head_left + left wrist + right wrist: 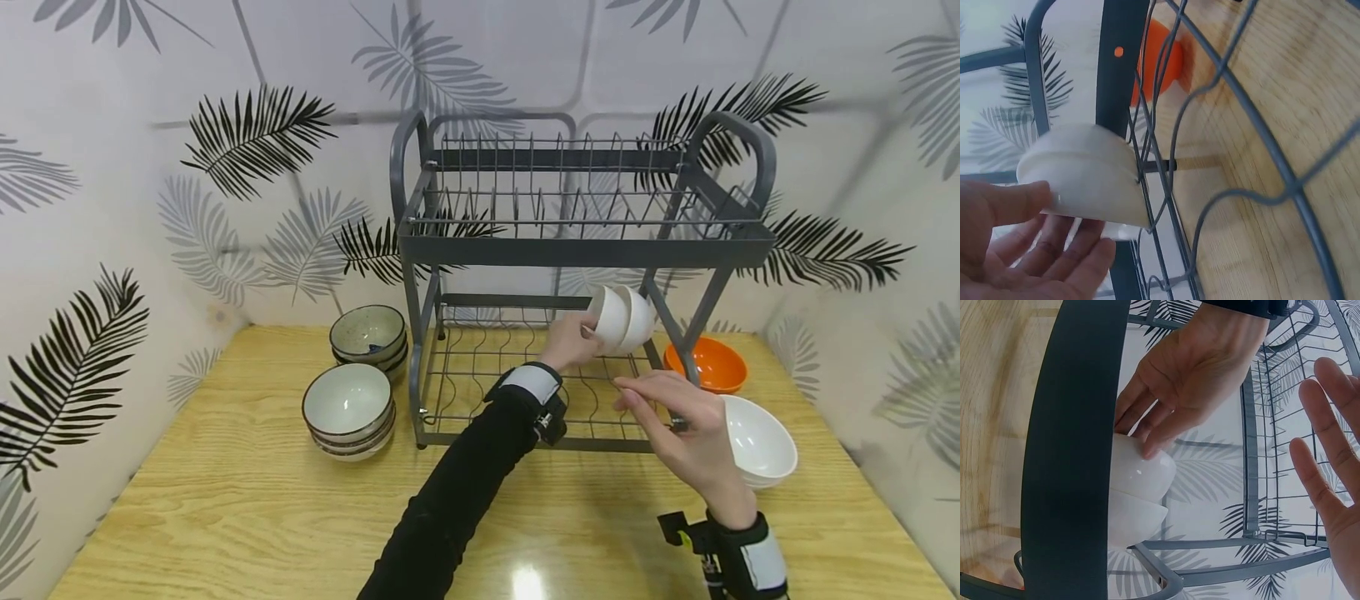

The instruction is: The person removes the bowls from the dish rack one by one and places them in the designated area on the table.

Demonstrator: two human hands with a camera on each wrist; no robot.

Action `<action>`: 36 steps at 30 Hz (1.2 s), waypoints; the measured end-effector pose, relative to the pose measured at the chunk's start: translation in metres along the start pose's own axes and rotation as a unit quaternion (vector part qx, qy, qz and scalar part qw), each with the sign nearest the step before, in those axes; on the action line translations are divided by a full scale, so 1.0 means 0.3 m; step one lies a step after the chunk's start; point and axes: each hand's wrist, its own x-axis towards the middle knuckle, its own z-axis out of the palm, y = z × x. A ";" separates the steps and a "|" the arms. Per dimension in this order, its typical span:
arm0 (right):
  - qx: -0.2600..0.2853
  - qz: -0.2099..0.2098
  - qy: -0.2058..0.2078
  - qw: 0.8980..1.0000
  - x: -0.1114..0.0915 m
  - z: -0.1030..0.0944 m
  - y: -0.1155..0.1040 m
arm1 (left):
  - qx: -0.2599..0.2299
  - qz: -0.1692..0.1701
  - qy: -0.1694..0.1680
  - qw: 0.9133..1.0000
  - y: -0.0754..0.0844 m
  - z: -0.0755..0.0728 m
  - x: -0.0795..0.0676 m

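My left hand (570, 340) reaches onto the lower tier of the dark grey dish rack (592, 252) and grips the rim of a white bowl (609, 320). In the left wrist view, the thumb lies along the outside of that bowl (1088, 172) and the fingers go under its rim. A second white bowl (639, 322) stands on its side right behind it, toward the rack's right end. Nothing is in my right hand (686, 429), which hovers in front of the rack's right corner. Its fingers (1325, 450) are spread and extended in the right wrist view.
Two stacks of bowls, patterned grey-green bowls (367, 332) and dark-rimmed white bowls (347, 404), stand left of the rack. An orange bowl (722, 367) and larger white bowls (761, 442) sit at its right. The wire upper tier (562, 208) overhangs the left hand.
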 end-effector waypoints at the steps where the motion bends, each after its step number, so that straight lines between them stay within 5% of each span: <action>1: 0.000 0.001 0.000 1.000 -0.001 0.000 0.000 | -0.008 -0.004 0.009 1.000 -0.003 -0.003 -0.001; 9: -0.003 0.003 -0.003 1.000 0.000 -0.003 -0.004 | -0.129 -0.024 0.048 0.990 -0.026 -0.022 -0.012; 15: -0.012 0.003 -0.002 1.000 0.003 -0.006 -0.003 | -0.255 -0.046 0.048 0.965 -0.035 -0.055 -0.041; 21: -0.011 0.008 0.001 1.000 -0.002 -0.010 0.000 | -0.317 -0.044 0.068 0.945 -0.057 -0.089 -0.087; 36: -0.004 -0.004 0.008 1.000 -0.006 -0.004 0.010 | -0.224 0.021 0.101 0.969 -0.096 -0.143 -0.232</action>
